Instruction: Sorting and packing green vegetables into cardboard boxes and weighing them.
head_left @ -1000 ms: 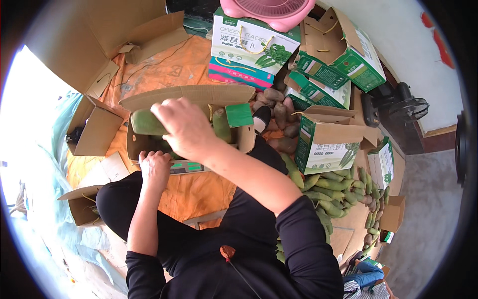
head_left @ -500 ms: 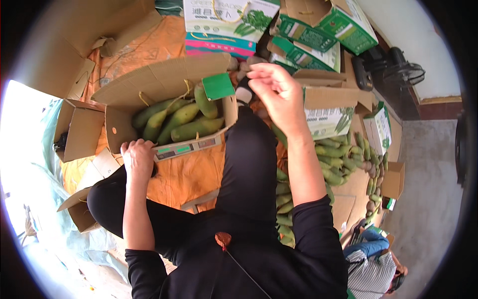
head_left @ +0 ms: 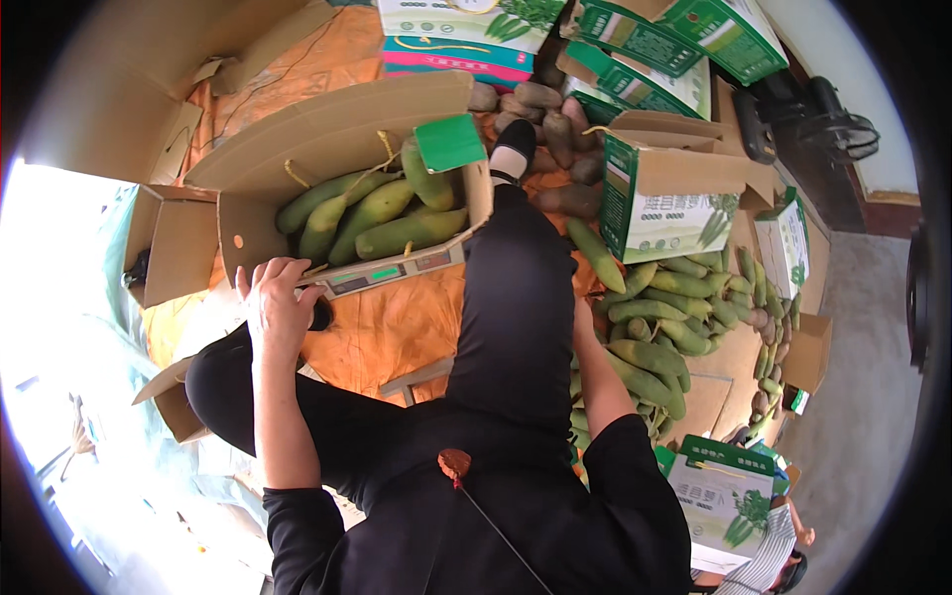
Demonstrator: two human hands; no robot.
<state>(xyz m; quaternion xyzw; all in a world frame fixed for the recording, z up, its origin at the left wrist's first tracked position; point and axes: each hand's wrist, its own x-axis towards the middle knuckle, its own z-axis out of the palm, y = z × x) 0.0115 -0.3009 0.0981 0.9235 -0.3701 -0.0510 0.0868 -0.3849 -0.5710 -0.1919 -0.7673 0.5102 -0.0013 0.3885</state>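
An open cardboard box (head_left: 230,233) stands in front of me, holding several green radishes (head_left: 382,210). A green flap (head_left: 450,144) sticks up at its right corner. Along its near side runs a panel with green-lit displays (head_left: 385,273), like a scale's readout. My left hand (head_left: 278,302) is at the near left corner, fingers bent over the edge and thumb on the near side. Beside my right knee, my right hand (head_left: 583,315) reaches down next to the heap of green radishes (head_left: 650,327); its fingers are hidden behind the leg.
A white and green carton (head_left: 664,223) stands beyond the heap, with more cartons (head_left: 635,84) behind. Reddish-brown roots (head_left: 560,134) lie near my foot. A fan (head_left: 838,134) stands far right. At lower right, a person in stripes (head_left: 778,555) is partly behind a printed carton (head_left: 724,506).
My right hand has dropped from above the box's right end to beside my knee, near the radish heap. The left hand stays at the box corner. A carton now shows in front of the striped person.
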